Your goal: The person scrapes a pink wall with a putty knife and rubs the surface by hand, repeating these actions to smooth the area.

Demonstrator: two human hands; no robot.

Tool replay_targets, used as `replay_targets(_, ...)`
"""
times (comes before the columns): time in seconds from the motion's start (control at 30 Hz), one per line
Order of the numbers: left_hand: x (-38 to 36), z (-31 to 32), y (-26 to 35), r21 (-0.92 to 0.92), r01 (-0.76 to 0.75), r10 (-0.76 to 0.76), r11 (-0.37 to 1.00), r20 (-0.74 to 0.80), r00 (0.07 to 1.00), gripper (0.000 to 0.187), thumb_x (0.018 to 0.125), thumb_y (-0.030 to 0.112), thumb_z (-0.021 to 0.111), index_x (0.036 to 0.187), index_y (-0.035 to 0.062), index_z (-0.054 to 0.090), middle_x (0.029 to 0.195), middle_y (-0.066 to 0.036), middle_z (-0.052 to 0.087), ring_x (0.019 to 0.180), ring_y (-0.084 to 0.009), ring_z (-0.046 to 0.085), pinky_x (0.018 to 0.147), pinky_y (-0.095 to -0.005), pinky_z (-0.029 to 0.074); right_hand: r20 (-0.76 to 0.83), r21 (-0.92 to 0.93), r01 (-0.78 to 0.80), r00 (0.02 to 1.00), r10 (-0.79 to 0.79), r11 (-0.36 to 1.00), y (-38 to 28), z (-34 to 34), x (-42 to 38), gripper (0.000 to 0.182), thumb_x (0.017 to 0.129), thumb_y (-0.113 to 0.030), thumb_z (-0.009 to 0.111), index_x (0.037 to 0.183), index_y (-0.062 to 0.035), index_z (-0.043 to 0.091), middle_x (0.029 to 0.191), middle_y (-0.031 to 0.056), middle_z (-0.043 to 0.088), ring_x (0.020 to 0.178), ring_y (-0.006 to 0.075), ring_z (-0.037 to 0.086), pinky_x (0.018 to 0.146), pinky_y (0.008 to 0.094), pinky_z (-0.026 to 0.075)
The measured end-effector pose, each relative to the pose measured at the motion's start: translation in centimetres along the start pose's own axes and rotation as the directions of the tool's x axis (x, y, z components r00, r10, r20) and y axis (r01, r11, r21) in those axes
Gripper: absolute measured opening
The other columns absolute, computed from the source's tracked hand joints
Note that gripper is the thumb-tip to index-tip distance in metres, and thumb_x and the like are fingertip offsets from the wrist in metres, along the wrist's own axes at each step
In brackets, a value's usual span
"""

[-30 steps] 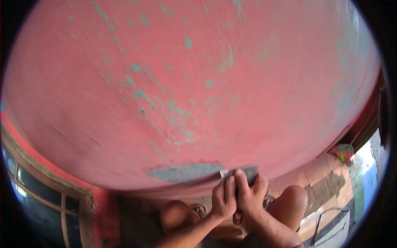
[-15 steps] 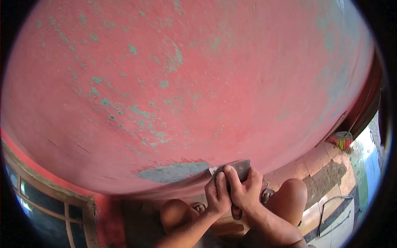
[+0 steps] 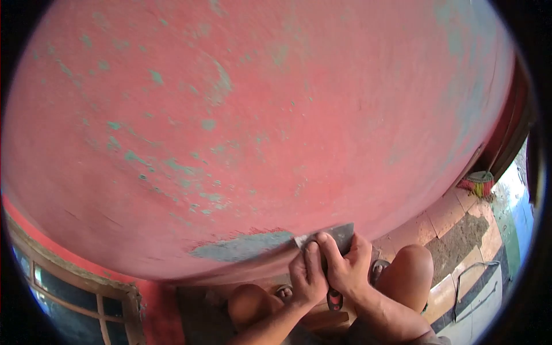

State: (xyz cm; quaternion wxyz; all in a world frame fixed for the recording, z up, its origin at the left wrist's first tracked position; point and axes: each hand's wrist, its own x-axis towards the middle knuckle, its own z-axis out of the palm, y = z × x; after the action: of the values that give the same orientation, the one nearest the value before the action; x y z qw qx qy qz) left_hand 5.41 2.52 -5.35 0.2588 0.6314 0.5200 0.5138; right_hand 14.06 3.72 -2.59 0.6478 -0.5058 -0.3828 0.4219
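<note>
Both of my hands are closed on a scraper with a wide, dark metal blade (image 3: pixel 344 236) and a dark handle with red on it (image 3: pixel 334 299). My left hand (image 3: pixel 309 277) presses its thumb at the blade's left side. On the right, my right hand (image 3: pixel 351 265) wraps round the tool, its thumb lying over the blade. The blade's edge is at the low part of a pink-red wall (image 3: pixel 345 155), just right of a bare grey patch (image 3: pixel 241 247) with a ragged upper rim. Whether the edge touches the wall is hard to tell.
Green-grey flecks (image 3: pixel 184 168) mark the wall. My bent knees (image 3: pixel 409 270) flank my arms. A broom head (image 3: pixel 480 183) rests at the right by a dark frame. Broken floor tiles (image 3: pixel 460 241) and a dark strap (image 3: pixel 460 287) lie right. A framed glass pane (image 3: pixel 66 290) is at lower left.
The view has shifted slightly, so the wall flecks sit lower and further left. My hands keep the same hold on the scraper, still at the grey patch's right end.
</note>
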Motion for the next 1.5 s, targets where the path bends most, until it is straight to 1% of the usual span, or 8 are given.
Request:
replay_targets(0.43, -0.7, -0.6, -2.4, -0.242, 0.184, -0.139, 0.953, 0.194, 0.971, 0.025, 0.105, 0.016, 0.046, 0.12, 0.0003, 0.057, 0.114, -0.013, 0.059, 0.091, -0.0244, 0.058, 0.084, -0.0339, 0.048, -0.002, -0.028, 0.022, 1.0, -0.022, 0.999, -0.1, 0.0, -0.5, 0.02, 0.089, -0.014, 0.072, 0.09, 0.006, 0.066, 0.074, 0.0093, 0.071, 0.07, 0.0064, 0.06, 0.063, 0.0267, 0.05)
replay_targets(0.63, -1.3, -0.2, -1.5, 0.195, -0.135, 0.141, 0.971, -0.02, 0.99, 0.031, 0.107, 0.021, 0.04, 0.102, -0.0013, 0.06, 0.09, -0.01, 0.062, 0.082, -0.0175, 0.06, 0.072, -0.0323, 0.048, 0.049, -0.17, -0.008, 0.999, 0.017, 0.985, -1.5, -0.4, -0.2, 0.02, 0.089, -0.013, 0.071, 0.089, 0.006, 0.067, 0.075, 0.011, 0.073, 0.068, 0.0076, 0.061, 0.063, 0.027, 0.052)
replay_targets(0.7, -0.4, 0.4, -0.9, -0.261, 0.097, -0.106, 0.96, -0.023, 0.994, 0.035, 0.108, 0.023, 0.039, 0.095, -0.0006, 0.06, 0.08, -0.009, 0.061, 0.078, -0.0147, 0.059, 0.067, -0.0319, 0.047, 0.017, -0.057, 0.045, 0.999, -0.044, 0.997, -0.2, 0.3, -0.4, 0.021, 0.089, -0.014, 0.071, 0.088, 0.0059, 0.067, 0.072, 0.0101, 0.071, 0.066, 0.0069, 0.06, 0.06, 0.0271, 0.05)
replay_targets(0.87, -1.3, -0.8, -2.4, 0.364, -0.205, 0.217, 0.909, 0.006, 0.976, 0.033, 0.108, 0.023, 0.039, 0.096, 0.0001, 0.06, 0.082, -0.008, 0.062, 0.079, -0.0142, 0.059, 0.068, -0.0324, 0.048, 0.018, -0.05, -0.019, 1.0, 0.02, 0.999, -1.0, 0.1, -0.4, 0.02, 0.09, -0.014, 0.071, 0.086, 0.0058, 0.067, 0.069, 0.0076, 0.069, 0.065, 0.0058, 0.059, 0.059, 0.0263, 0.05)
replay_targets(0.93, -0.9, -0.2, -2.0, -0.277, 0.156, -0.144, 0.948, 0.062, 0.988, 0.032, 0.108, 0.023, 0.04, 0.096, 0.0005, 0.06, 0.082, -0.008, 0.062, 0.079, -0.0146, 0.06, 0.067, -0.032, 0.047, 0.011, -0.062, 0.0, 1.0, 0.0, 0.998, 0.4, 0.1, -0.7, 0.021, 0.09, -0.014, 0.07, 0.088, 0.0057, 0.067, 0.07, 0.0082, 0.07, 0.066, 0.0061, 0.058, 0.059, 0.0268, 0.05)
replay_targets(1.1, -0.5, -0.8, -1.0, 0.285, -0.094, 0.093, 0.954, 0.02, 0.996, 0.032, 0.108, 0.023, 0.039, 0.098, 0.0001, 0.06, 0.082, -0.006, 0.06, 0.08, -0.0118, 0.057, 0.069, -0.0298, 0.048, 0.02, -0.053, 0.041, 0.999, -0.04, 0.998, -0.2, 0.3, -0.1, 0.021, 0.089, -0.014, 0.071, 0.088, 0.0064, 0.066, 0.071, 0.0082, 0.069, 0.066, 0.0066, 0.057, 0.06, 0.0275, 0.05)
replay_targets(1.2, -0.6, 0.2, -0.6, -0.317, 0.143, -0.153, 0.938, -0.009, 0.988, 0.032, 0.109, 0.022, 0.039, 0.1, 0.0001, 0.06, 0.085, -0.002, 0.06, 0.081, -0.0103, 0.056, 0.069, -0.0288, 0.047, 0.035, -0.124, 0.052, 0.998, -0.048, 0.991, -0.3, -0.1, -0.6, 0.02, 0.089, -0.013, 0.072, 0.089, 0.0066, 0.065, 0.07, 0.0071, 0.069, 0.066, 0.0059, 0.056, 0.06, 0.0264, 0.049)
replay_targets(1.5, -0.1, -0.1, 0.1, -0.344, 0.136, -0.138, 0.929, 0.018, 0.99, 0.034, 0.109, 0.024, 0.038, 0.096, -0.001, 0.058, 0.085, -0.003, 0.061, 0.08, -0.0111, 0.055, 0.069, -0.0286, 0.047, 0.003, -0.012, 0.025, 1.0, -0.025, 1.0, -0.7, 0.5, -0.7, 0.02, 0.09, -0.014, 0.071, 0.089, 0.0053, 0.066, 0.073, 0.0068, 0.07, 0.07, 0.0055, 0.058, 0.062, 0.0259, 0.05)
